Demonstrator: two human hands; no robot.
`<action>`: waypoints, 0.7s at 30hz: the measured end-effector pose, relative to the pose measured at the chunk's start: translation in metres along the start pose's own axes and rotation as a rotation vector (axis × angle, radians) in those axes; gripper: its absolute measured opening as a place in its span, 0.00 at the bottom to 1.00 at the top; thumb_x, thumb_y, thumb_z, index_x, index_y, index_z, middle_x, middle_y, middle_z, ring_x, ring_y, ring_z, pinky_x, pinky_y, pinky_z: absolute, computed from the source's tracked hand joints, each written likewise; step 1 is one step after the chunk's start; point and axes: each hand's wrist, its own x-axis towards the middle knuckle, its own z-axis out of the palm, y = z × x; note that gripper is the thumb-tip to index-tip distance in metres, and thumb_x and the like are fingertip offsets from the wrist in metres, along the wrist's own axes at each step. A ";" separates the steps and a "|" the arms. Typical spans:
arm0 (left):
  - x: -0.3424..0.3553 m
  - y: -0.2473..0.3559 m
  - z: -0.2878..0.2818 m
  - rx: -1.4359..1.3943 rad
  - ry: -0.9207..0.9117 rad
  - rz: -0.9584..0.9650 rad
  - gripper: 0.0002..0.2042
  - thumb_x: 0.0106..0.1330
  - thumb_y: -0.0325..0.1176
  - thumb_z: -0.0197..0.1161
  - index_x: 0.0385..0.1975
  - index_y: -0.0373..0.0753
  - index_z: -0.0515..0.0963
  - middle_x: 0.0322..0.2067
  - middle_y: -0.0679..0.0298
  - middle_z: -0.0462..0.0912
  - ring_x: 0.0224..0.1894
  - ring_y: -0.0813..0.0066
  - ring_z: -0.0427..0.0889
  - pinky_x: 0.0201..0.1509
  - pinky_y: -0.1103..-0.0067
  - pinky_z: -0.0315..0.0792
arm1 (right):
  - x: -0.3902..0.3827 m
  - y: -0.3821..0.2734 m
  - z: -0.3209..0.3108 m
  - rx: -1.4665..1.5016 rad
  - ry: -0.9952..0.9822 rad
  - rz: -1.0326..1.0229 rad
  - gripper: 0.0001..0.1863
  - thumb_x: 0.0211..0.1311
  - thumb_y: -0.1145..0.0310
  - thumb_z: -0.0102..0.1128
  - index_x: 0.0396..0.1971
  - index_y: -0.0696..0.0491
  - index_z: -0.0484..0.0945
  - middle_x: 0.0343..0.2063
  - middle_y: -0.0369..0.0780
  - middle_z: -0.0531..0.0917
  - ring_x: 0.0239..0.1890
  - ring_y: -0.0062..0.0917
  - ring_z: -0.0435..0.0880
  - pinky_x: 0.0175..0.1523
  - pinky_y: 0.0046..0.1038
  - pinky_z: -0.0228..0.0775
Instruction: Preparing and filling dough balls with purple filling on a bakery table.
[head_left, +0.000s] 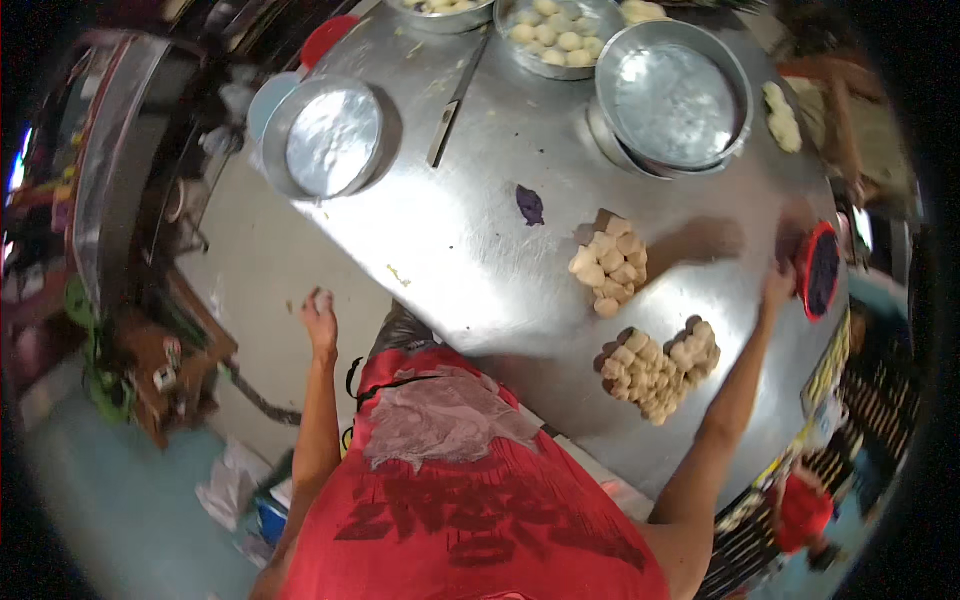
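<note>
My left hand [320, 312] hangs off the left side of the steel table [440, 280], fingers curled around something pale that I cannot make out. My right hand [782, 278] reaches to the table's right side, just left of a red oval bowl [822, 270] of dark purple paste; its fingers are blurred. Two groups of small tan dough pieces lie on the steel, an upper one [608, 260] and a lower one [650, 380]. A smear of purple paste [530, 205] sits near the middle.
Round metal pans [320, 140] stand at back left and back right [672, 95], with dough balls [555, 35] in another. A long flat blade [450, 110] lies between them. A dough strip [782, 118] is at right. A person in red [800, 510] is at lower right.
</note>
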 end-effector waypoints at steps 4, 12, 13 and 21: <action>-0.111 -0.108 -0.021 -0.062 -0.246 -0.271 0.24 0.71 0.43 0.61 0.56 0.28 0.76 0.52 0.43 0.81 0.57 0.54 0.78 0.63 0.68 0.69 | 0.110 0.132 -0.029 -0.465 0.044 0.074 0.46 0.51 0.36 0.69 0.57 0.63 0.77 0.52 0.58 0.83 0.57 0.54 0.80 0.61 0.47 0.71; -0.301 -0.236 -0.046 -0.090 -0.114 -0.577 0.25 0.71 0.46 0.61 0.56 0.29 0.77 0.48 0.47 0.85 0.52 0.60 0.83 0.57 0.70 0.73 | 0.150 0.141 0.043 -0.474 -0.432 0.074 0.37 0.61 0.37 0.57 0.55 0.56 0.82 0.48 0.57 0.84 0.52 0.53 0.82 0.58 0.48 0.72; -0.378 -0.218 -0.086 -0.110 -0.112 -0.570 0.25 0.71 0.46 0.60 0.56 0.29 0.77 0.48 0.48 0.85 0.52 0.60 0.83 0.57 0.70 0.73 | 0.092 0.150 0.065 -0.461 -0.432 0.070 0.37 0.61 0.37 0.57 0.54 0.56 0.82 0.46 0.56 0.84 0.50 0.54 0.82 0.56 0.48 0.72; -0.195 -0.078 -0.050 -0.030 -0.019 -0.324 0.27 0.72 0.47 0.58 0.60 0.30 0.75 0.49 0.49 0.84 0.53 0.58 0.81 0.59 0.69 0.73 | 0.101 0.136 0.000 -0.413 -0.015 -0.102 0.32 0.65 0.39 0.57 0.49 0.55 0.85 0.33 0.55 0.87 0.36 0.55 0.85 0.42 0.50 0.77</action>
